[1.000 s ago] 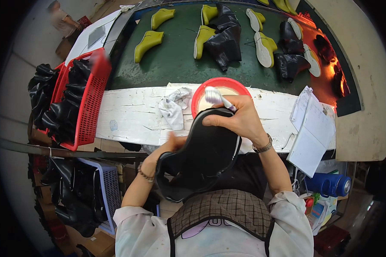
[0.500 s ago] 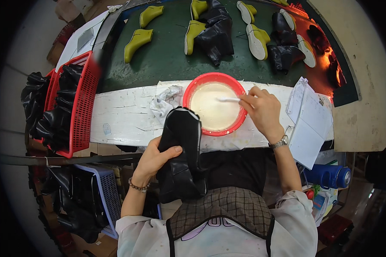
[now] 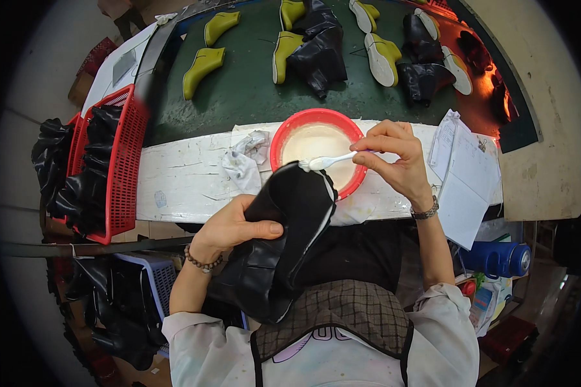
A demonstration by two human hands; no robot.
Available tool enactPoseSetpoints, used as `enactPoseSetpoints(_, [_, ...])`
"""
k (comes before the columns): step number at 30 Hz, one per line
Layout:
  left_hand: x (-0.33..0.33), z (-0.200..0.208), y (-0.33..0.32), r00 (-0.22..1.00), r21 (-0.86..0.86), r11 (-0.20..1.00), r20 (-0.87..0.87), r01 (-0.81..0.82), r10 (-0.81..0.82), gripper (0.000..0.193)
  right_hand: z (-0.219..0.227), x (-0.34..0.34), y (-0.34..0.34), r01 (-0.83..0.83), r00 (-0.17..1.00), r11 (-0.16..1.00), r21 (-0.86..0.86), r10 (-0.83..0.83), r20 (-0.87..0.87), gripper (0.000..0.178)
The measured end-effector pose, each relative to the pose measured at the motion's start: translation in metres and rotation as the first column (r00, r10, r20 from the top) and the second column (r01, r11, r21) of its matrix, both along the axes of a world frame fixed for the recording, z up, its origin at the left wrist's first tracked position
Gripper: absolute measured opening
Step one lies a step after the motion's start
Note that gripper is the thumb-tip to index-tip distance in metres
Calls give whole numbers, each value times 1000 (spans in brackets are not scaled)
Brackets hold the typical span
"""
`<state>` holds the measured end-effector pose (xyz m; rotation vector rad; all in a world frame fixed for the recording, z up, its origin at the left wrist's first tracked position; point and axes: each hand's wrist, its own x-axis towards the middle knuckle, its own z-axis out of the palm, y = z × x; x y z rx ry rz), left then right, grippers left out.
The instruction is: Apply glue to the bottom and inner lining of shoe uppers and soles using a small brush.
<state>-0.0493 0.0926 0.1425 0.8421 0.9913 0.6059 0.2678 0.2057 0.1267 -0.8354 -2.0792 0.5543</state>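
Note:
My left hand (image 3: 235,229) grips a black boot upper (image 3: 265,258), thumb on top, with its bottom edge turned upward. A white line runs along that edge. In my right hand (image 3: 397,158) is a white toothbrush (image 3: 334,158), pinched between thumb and fingers. Its head, coated in white paste, touches the tip of the upper's edge. Just beyond the upper stands a red basin (image 3: 316,115) holding creamy white liquid (image 3: 301,143). A crumpled, stained rag (image 3: 245,158) lies left of the basin.
Yellow-green shoe lasts (image 3: 203,69) and black boot uppers (image 3: 319,61) lie on the green conveyor belt (image 3: 245,90); an orange glow shows at right. A red basket (image 3: 119,168) of black uppers stands left. Papers (image 3: 465,180) lie right, above a blue flask (image 3: 497,258).
The toothbrush has moved from over the basin to the upper's edge. My left hand has tilted the upper rightward, its tip now overlapping the basin's near side.

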Motion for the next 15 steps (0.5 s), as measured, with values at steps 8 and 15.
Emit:
enactPoseSetpoints(8, [0, 15, 2, 946, 308, 913, -95, -268, 310, 30, -5, -6, -19, 64, 995, 998, 13, -63, -82, 19])
enactPoseSetpoints(15, [1, 18, 9, 861, 440, 806, -127, -396, 493, 29, -8, -14, -32, 16, 998, 1000, -8, -17, -53, 19])
